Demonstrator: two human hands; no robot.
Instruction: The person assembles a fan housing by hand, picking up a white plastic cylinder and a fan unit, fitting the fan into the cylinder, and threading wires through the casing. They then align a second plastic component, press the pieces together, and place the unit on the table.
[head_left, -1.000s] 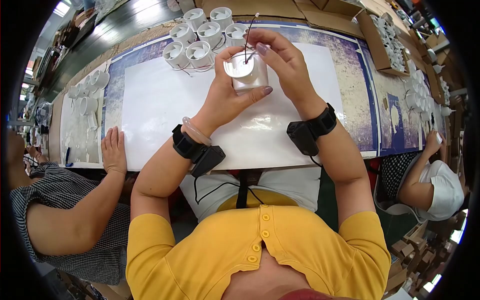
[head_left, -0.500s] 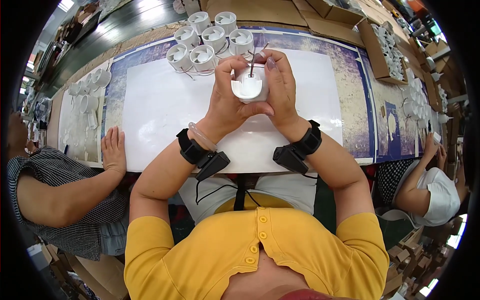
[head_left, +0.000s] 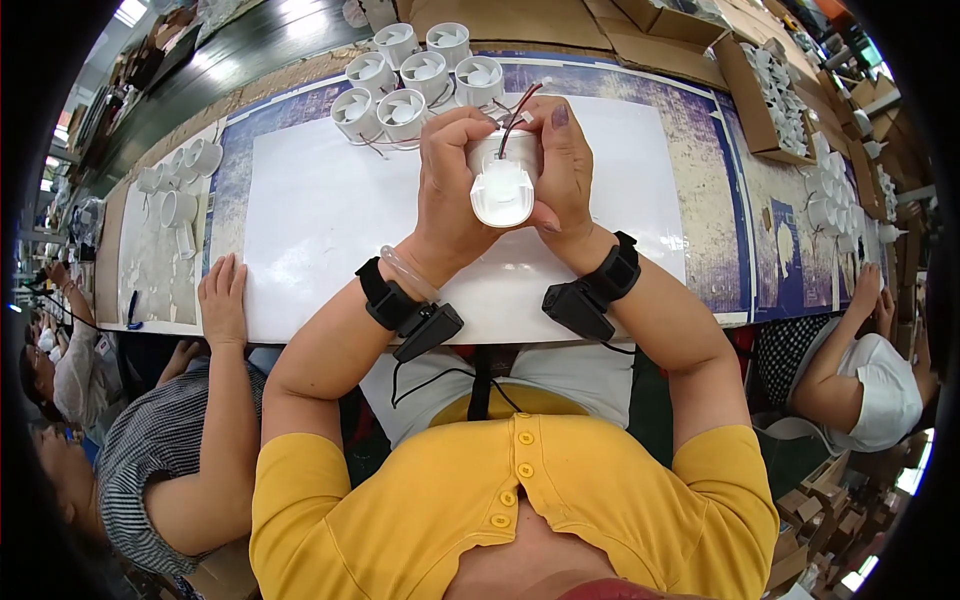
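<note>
Between both hands I hold a white plastic housing [head_left: 503, 195] above the white sheet. Its rounded end faces me, and a pair of dark red and black wires [head_left: 518, 110] rises from its far side. My left hand [head_left: 448, 180] wraps its left side, fingers curled over the far end. On the other side my right hand [head_left: 568, 165] grips it, thumb and fingers pressed against it. The palms hide part of its body. Just beyond my left hand stand several round white fan units [head_left: 403, 108] with blades inside and thin wires trailing.
A white sheet [head_left: 330, 230] covers the worktable. At the left, a co-worker's hand [head_left: 222, 290] rests on the table edge, near some white cups [head_left: 178, 207]. To the right are a cardboard box [head_left: 752, 110] of white parts, more white units [head_left: 830, 200] and another person [head_left: 850, 370].
The housing has tipped and come slightly toward me, showing more of its rounded end; its wires now lean right. The co-worker on the left has leaned closer to the table.
</note>
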